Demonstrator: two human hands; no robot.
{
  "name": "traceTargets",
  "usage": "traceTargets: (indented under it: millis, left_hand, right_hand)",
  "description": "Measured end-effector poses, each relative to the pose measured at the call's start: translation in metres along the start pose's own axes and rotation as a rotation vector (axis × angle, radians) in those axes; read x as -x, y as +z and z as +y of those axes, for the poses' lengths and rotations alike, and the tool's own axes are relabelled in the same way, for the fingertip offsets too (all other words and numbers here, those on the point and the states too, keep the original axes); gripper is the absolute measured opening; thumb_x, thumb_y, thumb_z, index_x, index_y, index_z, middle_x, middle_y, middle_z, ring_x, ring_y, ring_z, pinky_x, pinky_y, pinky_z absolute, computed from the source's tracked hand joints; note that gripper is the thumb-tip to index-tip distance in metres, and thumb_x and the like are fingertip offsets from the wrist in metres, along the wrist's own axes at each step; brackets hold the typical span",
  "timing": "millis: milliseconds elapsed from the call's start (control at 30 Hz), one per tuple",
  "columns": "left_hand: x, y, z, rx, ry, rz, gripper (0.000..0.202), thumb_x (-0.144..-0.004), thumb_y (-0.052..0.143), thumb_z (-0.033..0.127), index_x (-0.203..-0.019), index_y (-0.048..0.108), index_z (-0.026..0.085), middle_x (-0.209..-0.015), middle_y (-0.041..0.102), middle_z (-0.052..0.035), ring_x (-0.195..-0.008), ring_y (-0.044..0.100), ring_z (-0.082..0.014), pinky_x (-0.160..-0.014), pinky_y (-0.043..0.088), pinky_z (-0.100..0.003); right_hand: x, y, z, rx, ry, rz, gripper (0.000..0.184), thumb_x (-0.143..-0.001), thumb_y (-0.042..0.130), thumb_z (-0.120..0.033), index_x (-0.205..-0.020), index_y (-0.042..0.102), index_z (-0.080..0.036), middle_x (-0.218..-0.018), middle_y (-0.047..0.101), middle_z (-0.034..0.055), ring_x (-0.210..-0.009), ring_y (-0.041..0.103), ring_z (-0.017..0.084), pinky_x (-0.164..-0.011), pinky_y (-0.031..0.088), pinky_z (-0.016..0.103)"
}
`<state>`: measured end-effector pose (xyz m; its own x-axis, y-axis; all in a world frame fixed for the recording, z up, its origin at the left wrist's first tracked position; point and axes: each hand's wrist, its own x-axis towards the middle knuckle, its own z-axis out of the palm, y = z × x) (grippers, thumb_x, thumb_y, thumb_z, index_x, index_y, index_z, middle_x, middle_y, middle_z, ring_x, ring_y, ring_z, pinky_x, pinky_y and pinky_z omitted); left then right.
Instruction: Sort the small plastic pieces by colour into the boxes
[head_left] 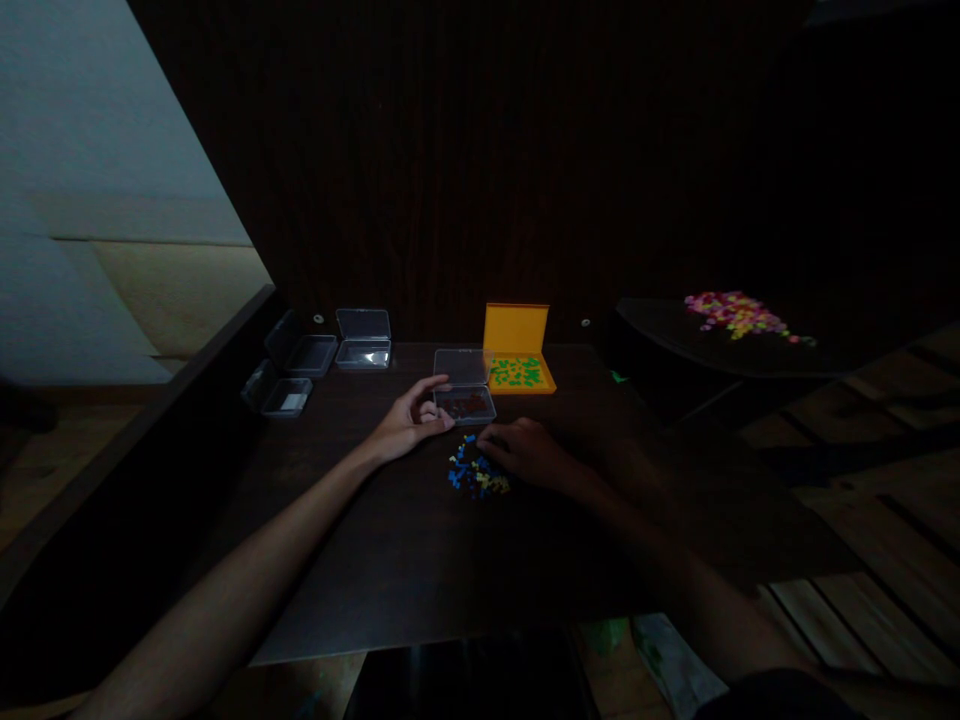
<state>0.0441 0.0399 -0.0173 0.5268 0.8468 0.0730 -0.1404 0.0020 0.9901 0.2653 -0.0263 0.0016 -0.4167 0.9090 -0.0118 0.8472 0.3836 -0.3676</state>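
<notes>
My left hand (415, 420) grips the left side of a clear plastic box (465, 418), thumb at its front corner and a finger near the hinge. The box's lid stands up, and small dark reddish pieces lie inside. My right hand (525, 450) is at the right edge of a pile of small blue and yellow pieces (476, 478), just in front of the box. Its fingertips are drawn together over the pile; what they hold, if anything, is too small and dark to make out.
An orange box (517, 330) with green pieces stands open behind, on the right. Several clear open boxes (364, 352) sit at the back left of the dark table (420, 580). A colourful heap (739, 313) lies on a side surface at right. A dark panel rises behind.
</notes>
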Motion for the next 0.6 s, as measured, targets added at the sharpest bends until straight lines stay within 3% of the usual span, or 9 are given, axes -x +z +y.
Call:
traceTargets:
  millis: [233,367,600]
  left_hand:
    - [-0.0002,-0.0004,-0.0011,-0.012,0.018,-0.001,0.07,-0.068,0.078,0.017,-0.132,0.05,0.023,-0.133,0.052,-0.0131,-0.079,0.062,-0.0083,-0.076,0.052,-0.026]
    - [0.0,0.0001,-0.0008,-0.018,0.013,0.01,0.07,-0.068,0.079,0.018,-0.132,0.05,0.022,-0.133,0.052,-0.013,-0.078,0.061,-0.0075,-0.075,0.051,-0.025]
    - [-0.0002,-0.0003,-0.0014,-0.008,0.006,0.005,0.07,-0.068,0.078,0.017,-0.132,0.049,0.022,-0.133,0.052,-0.0131,-0.078,0.061,-0.0073,-0.076,0.051,-0.025]
  right_hand:
    - [0.001,-0.0011,-0.0043,-0.021,-0.041,0.043,0.024,-0.096,0.047,-0.026,-0.108,0.067,-0.02,-0.097,0.074,0.0049,-0.083,0.068,0.018,-0.076,0.042,0.028]
    - [0.0009,-0.0004,-0.0078,-0.007,-0.066,-0.002,0.027,-0.094,0.049,-0.023,-0.115,0.065,-0.022,-0.097,0.074,0.0049,-0.083,0.068,0.017,-0.075,0.042,0.027]
    - [0.001,-0.0002,-0.0076,-0.006,-0.065,-0.005,0.021,-0.09,0.056,-0.026,-0.106,0.068,-0.02,-0.084,0.073,0.0036,-0.075,0.065,0.016,-0.071,0.04,0.025]
